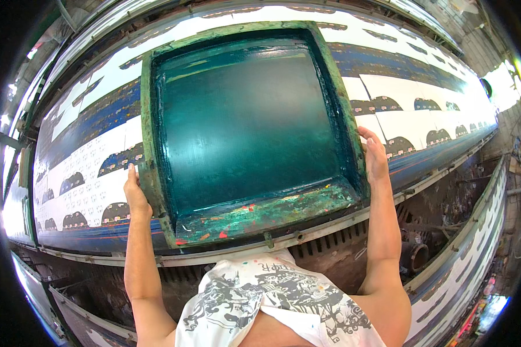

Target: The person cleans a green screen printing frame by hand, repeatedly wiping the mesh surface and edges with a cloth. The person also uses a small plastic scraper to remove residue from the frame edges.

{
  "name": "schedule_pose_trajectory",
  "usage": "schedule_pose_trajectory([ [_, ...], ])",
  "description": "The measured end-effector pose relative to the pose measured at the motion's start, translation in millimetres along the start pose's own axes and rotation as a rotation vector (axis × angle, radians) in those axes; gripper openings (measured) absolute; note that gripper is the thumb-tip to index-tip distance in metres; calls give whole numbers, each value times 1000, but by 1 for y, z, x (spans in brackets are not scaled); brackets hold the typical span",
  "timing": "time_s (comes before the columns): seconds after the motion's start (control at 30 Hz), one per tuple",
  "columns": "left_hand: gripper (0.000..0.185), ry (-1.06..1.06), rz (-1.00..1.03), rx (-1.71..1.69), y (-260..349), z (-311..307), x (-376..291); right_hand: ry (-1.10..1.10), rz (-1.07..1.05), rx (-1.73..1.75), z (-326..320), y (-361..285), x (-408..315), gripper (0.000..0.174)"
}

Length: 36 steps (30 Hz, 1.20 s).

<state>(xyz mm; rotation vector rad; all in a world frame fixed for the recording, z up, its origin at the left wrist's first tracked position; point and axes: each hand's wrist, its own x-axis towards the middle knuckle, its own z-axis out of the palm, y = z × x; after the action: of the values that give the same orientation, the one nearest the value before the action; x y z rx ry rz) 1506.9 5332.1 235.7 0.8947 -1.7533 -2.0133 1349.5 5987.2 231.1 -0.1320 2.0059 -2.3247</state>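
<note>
A large screen-printing frame (252, 126) with dark green mesh and ink-smeared edges lies over a long printing table (113, 236), in front of my body. My left hand (137, 193) is at the frame's left side, thumb up along its outer edge. On the right, my right hand (374, 156) rests against the opposite outer side, fingers against the edge. The frame sits between both hands; the undersides of the fingers are partly hidden. White cut fabric pieces (87, 160) with dark curved gaps between them lie on the table to both sides of the frame.
A metal rail (330, 225) with small stops runs along the table's near edge. Another long table with white pieces (464, 277) stands at the lower right, and a further one (87, 329) at the lower left. A round pipe end (418, 256) shows below the rail.
</note>
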Motion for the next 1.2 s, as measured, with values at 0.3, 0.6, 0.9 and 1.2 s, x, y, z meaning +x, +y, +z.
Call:
schedule_pose_trajectory([
  [0.3,42,-2,33,-36,-11,49,-32,6,-48,15,-55,9,-4,66],
  [0.6,47,0,89,117,-17,55,-32,-41,83,148,-66,14,-5,61],
  [0.9,53,52,35,204,-34,56,-17,-626,-524,-861,77,-11,-105,37],
  [1.2,47,149,3,323,-43,66,-14,-534,-713,-1164,133,-11,-123,35],
])
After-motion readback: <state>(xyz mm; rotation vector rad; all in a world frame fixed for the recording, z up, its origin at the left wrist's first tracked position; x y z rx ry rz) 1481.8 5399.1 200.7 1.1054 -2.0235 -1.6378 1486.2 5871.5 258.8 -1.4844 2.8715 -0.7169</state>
